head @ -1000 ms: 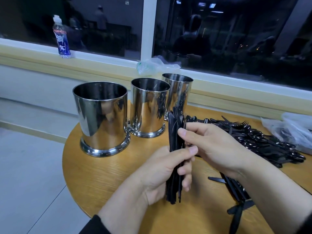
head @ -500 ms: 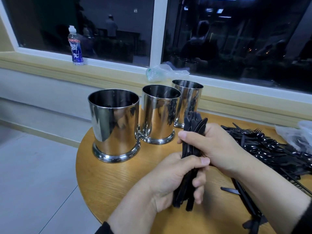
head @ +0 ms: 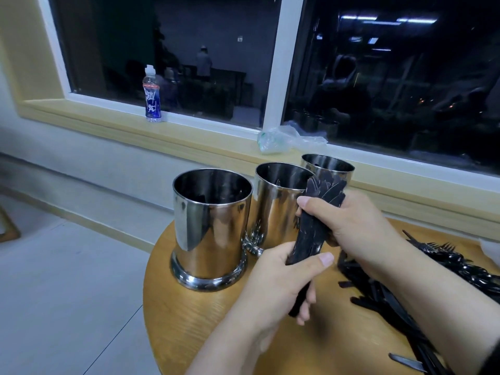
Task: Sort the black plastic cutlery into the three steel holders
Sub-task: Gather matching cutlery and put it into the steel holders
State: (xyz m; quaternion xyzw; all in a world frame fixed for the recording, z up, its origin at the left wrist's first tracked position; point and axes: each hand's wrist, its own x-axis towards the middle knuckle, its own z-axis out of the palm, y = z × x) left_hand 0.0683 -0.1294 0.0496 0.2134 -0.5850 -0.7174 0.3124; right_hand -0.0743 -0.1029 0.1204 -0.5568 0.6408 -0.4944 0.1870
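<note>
Both hands hold one upright bundle of black plastic knives [head: 315, 228]. My left hand [head: 281, 282] grips its lower part; my right hand [head: 351, 226] grips it higher up, just below the fanned blade tips. The bundle stands in front of the middle steel holder [head: 273, 212]. The nearest steel holder [head: 211, 228] is to its left, and the far steel holder [head: 328, 167] peeks out behind the blade tips. A heap of loose black cutlery [head: 422, 282], forks and spoons among it, lies on the round wooden table [head: 189, 320] to the right.
The table's curved edge runs close on the left, with grey floor beyond. On the windowsill behind stand a blue-labelled bottle [head: 152, 100] and a crumpled clear plastic bag [head: 281, 139]. A stray knife [head: 405, 362] lies near the bottom right.
The bundle has risen from low over the table and now tilts towards the holders. Both hands went up with it.
</note>
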